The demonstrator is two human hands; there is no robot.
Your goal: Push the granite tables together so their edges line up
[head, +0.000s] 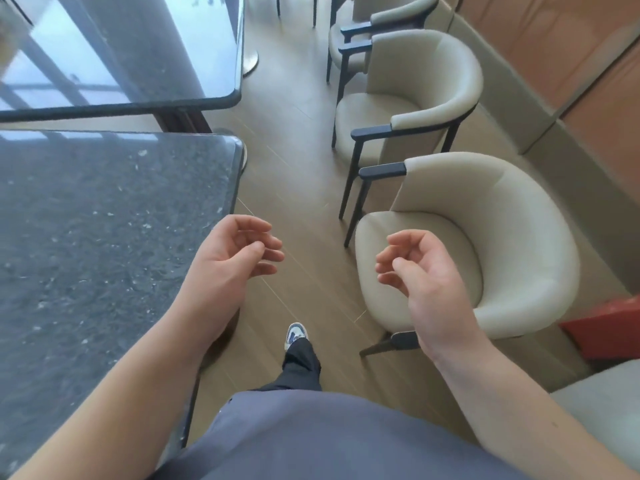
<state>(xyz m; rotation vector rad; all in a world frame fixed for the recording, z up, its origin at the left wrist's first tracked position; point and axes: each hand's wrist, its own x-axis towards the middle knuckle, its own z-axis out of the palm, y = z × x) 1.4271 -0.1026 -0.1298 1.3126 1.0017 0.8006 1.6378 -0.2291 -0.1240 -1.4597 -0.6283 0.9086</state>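
Wooden plank flooring (pixel 304 161) ran through a seating area, with two dark granite worktops at the left and a row of chairs along a panelled wall at the right.

At the far left, the near worktop (pixel 104 220) filled the lower part of the view, and the far worktop (pixel 138 46) lay beyond it. They stood near each other but apart, a strip of floor showing between their facing edges. Their right-hand edges looked close to being in line, the far one perhaps sitting slightly off, though the wide lens made that hard to judge. By this reading the push was not yet done: the gap remained to be closed and the edges squared.

The left hand (pixel 232 251) hung just beside the near worktop's right edge, fingers loosely curled and holding nothing. The right hand (pixel 415 268) hovered well clear of both worktops, fingers likewise relaxed and empty.

A shoe (pixel 294 336) was planted on the floor between them. Further right, cream chairs (pixel 485 244) stood in a row, leaving an aisle, and nothing appeared to block the gap itself. A red object (pixel 606 327) lay at the far right.
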